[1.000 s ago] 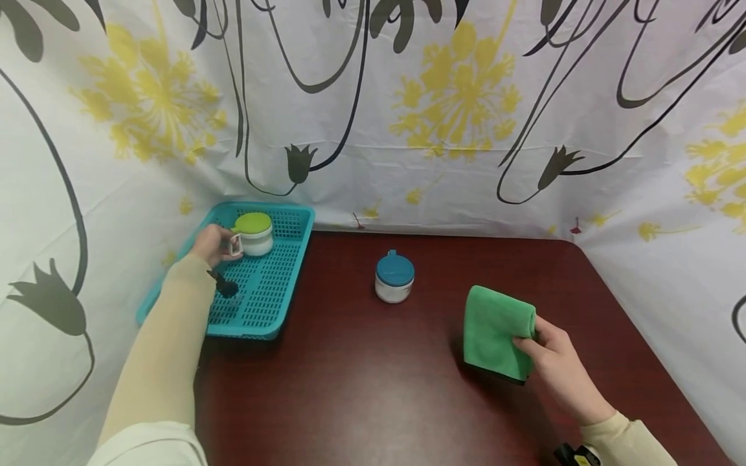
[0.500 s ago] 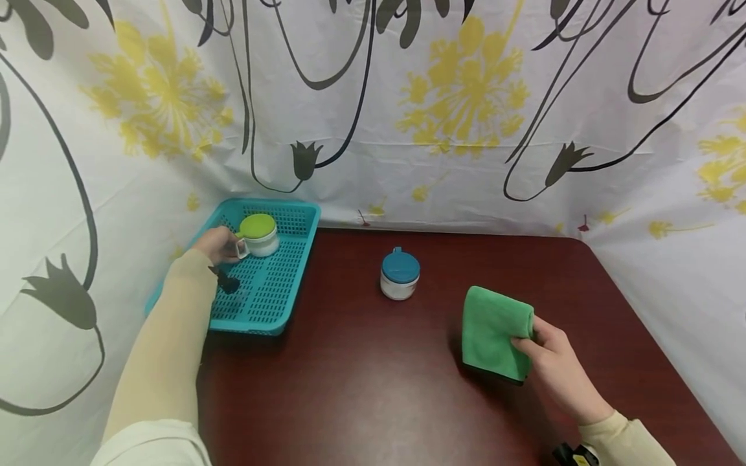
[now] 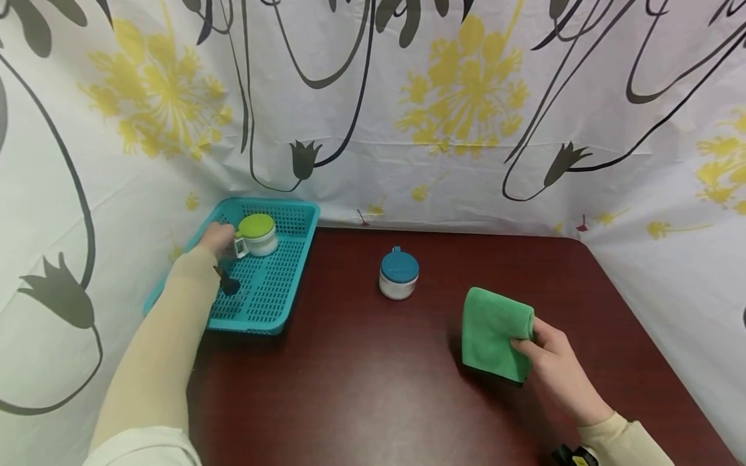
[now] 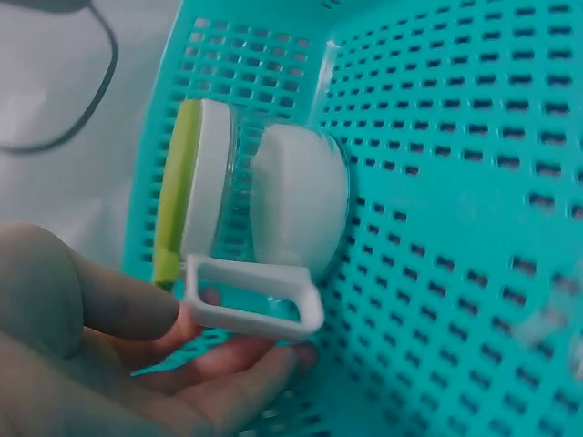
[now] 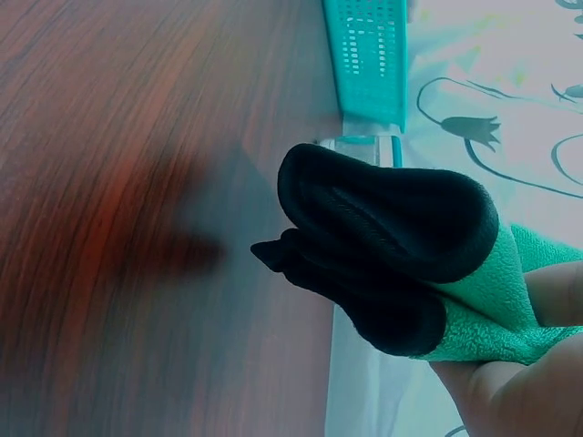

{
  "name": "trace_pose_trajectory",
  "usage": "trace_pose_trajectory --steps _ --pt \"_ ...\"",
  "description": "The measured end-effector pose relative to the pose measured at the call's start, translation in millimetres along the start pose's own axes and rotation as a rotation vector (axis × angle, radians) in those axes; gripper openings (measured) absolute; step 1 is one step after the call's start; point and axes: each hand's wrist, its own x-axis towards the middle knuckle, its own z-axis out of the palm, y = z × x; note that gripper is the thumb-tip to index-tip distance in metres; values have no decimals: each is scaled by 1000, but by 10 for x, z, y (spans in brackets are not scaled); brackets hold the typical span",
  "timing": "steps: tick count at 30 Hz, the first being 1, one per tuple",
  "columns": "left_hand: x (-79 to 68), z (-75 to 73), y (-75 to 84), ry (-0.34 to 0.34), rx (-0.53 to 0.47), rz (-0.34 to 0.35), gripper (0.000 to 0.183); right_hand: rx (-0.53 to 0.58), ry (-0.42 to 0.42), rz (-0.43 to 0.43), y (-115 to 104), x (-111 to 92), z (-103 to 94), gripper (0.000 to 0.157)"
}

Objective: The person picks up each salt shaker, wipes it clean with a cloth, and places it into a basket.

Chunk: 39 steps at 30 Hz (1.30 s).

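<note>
A lidded jar (image 3: 258,237) with a green lid, white base and white handle stands in the turquoise basket (image 3: 265,327). My left hand (image 3: 215,239) is beside its handle. The left wrist view shows the thumb apart from the handle (image 4: 250,320) and loosely extended fingers just behind and below it; whether a fingertip touches it, I cannot tell. On the right, my right hand (image 3: 564,372) pinches a folded green cloth (image 3: 495,333) between thumb and fingers, held above the table. The cloth's dark folded edge (image 5: 392,223) faces the right wrist camera.
A similar jar (image 3: 399,275) with a blue lid stands on the dark reddish-brown table (image 3: 350,375), between the basket and the cloth. Behind and at both sides hangs a white flower-patterned curtain (image 3: 373,116). The basket touches or nearly touches it at the back left.
My left hand has let go of the green-lidded jar's handle and drawn slightly back and left. The jar stays in the basket. My right hand and the cloth are nearly still.
</note>
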Motion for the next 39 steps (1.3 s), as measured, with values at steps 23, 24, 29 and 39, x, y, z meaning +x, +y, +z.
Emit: trace_pose_trajectory --steps 23,24,29,39 --pt "-571 712 1080 247 319 477 13 -79 17 -39 15 -5 -110 42" --pt "-615 786 1129 230 318 498 14 -103 22 -53 14 5 -119 42" --pt "-809 1211 1379 90 282 569 22 -169 43 -94 -2 48 -166 42" --pt "-662 1899 1580 -224 216 578 34 -93 67 -128 -83 147 -107 42"
